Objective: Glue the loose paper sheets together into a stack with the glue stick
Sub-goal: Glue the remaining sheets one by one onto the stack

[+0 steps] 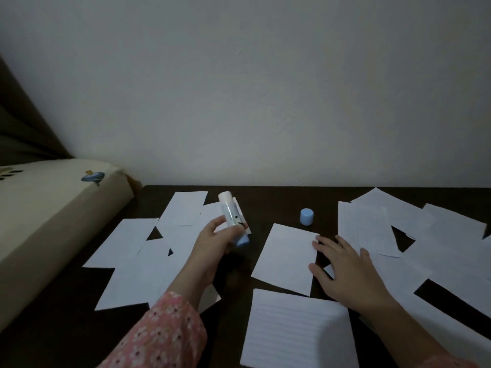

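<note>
**A:** Hands first: the glue stick [233, 218] is gripped in the left hand [212, 245], fingers curled round the barrel, and it's held up off the dark surface [239, 266] at a tilt. The white end is pointed away, the blue base is nearest the palm. The right hand [345, 272] is laid flat with fingers spread, nothing held.

**B:** And what's being touched by the right one?

**A:** Its fingertips are rested on the right edge of the middle sheet [285, 257]. A small scrap of paper seems to be tucked under the thumb, but it's too dim to be sure.

**B:** Cap?

**A:** The blue cap [307, 216] is stood upright on the surface, just beyond that sheet. Loose sheets are scattered on the left [140, 261] and on the right [438, 251], overlapped in places. A lined sheet [297, 330] is placed nearest the camera. A pink floral sleeve [164, 333] is worn on the left arm.
</note>
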Tool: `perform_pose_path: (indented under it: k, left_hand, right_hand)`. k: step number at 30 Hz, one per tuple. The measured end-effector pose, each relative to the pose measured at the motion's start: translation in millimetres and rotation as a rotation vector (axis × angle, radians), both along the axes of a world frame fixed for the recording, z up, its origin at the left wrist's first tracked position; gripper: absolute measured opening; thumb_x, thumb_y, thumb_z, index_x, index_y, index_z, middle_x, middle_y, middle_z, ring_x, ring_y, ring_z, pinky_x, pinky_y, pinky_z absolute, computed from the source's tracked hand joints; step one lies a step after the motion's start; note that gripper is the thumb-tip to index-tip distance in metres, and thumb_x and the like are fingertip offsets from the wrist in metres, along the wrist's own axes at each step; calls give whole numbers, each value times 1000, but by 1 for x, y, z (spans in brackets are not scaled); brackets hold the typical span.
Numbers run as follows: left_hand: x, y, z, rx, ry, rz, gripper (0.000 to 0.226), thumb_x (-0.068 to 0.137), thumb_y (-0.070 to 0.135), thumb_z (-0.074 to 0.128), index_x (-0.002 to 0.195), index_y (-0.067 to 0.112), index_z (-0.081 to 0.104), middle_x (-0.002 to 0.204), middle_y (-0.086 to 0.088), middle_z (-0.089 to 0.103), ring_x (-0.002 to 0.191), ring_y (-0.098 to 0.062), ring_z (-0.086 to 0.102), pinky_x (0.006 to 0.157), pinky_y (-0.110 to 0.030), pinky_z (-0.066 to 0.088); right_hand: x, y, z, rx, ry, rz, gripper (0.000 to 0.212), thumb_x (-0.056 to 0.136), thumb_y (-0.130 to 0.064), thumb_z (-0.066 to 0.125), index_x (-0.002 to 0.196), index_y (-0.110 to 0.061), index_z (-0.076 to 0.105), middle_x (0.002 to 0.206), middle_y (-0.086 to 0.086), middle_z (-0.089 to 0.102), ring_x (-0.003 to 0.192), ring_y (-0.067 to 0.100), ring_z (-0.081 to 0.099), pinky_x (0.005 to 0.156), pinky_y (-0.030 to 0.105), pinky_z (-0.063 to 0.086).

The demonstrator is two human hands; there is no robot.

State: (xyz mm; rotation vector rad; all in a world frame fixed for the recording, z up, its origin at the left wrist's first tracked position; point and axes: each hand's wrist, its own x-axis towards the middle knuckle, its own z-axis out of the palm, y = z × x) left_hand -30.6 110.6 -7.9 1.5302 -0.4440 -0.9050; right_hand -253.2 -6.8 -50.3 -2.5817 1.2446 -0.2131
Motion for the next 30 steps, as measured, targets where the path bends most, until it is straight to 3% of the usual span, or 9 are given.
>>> perform_pose_path:
  k: [3, 7, 11, 17, 20, 23, 27, 30]
  left_hand:
    - [-1, -1, -1, 52, -301, -14, 57, 85, 28, 70, 135, 32, 43, 127, -1, 56, 94, -9, 57, 70, -21, 50]
    - [-1, -2, -11, 136, -680, 44, 61, 84, 26, 72, 137, 28, 41, 137, 1, 51, 105, -12, 56, 78, -21, 45]
    - [1, -2, -20, 158, -772, 36, 61, 84, 24, 72, 137, 26, 43, 134, 0, 54, 101, -10, 55, 81, -22, 44]
    - [6, -6, -26, 143, -732, 56, 65, 80, 26, 76, 137, 27, 43, 131, 0, 55, 95, -7, 52, 80, -22, 44]
    - [4, -2, -26, 78, -726, 205, 80, 71, 35, 82, 137, 28, 38, 125, 5, 47, 96, -9, 52, 78, -25, 46]
    - [-9, 4, -17, -52, -891, 357, 59, 75, 39, 77, 123, 26, 45, 110, 7, 45, 89, -9, 49, 70, -15, 41]
    - [-41, 6, -7, -153, -1159, 50, 21, 82, 35, 71, 94, 28, 55, 82, 15, 50, 77, 1, 51, 63, -6, 38]
    - [-61, -2, -15, 62, -1159, -224, 27, 85, 48, 64, 105, 31, 59, 94, 17, 54, 84, 1, 52, 72, -8, 40]
  right_hand:
    - [0, -2, -1, 18, -30, 0, 56, 96, -55, 39, 148, -36, 28, 157, -19, 17, 148, 11, 5, 118, 51, 6]
    - [-3, -2, -2, 16, -102, -26, 56, 91, -56, 49, 140, -30, 41, 150, -15, 29, 142, 7, 21, 118, 48, 10]
    - [-5, -3, -3, -26, -151, -59, 56, 83, -63, 56, 126, -27, 53, 132, -14, 39, 125, 5, 38, 115, 44, 23]
    - [-2, -3, -2, -95, -88, -95, 60, 79, -74, 51, 120, -31, 55, 130, -12, 40, 124, 5, 38, 114, 45, 23]
    - [-3, -4, -3, -119, -132, -94, 57, 77, -73, 53, 116, -31, 57, 126, -12, 41, 122, 5, 39, 112, 42, 28]
    - [-3, -4, -3, -130, -241, -104, 48, 81, -65, 57, 114, -31, 60, 124, -11, 44, 117, 5, 41, 103, 31, 34]
    - [-3, -8, -1, -123, -349, -134, 33, 88, -47, 61, 115, -29, 61, 125, -10, 47, 111, 2, 41, 90, 19, 35]
    - [-9, -16, 2, -148, -434, -198, 28, 91, -38, 61, 116, -27, 61, 124, -7, 50, 106, 2, 39, 82, 19, 35]
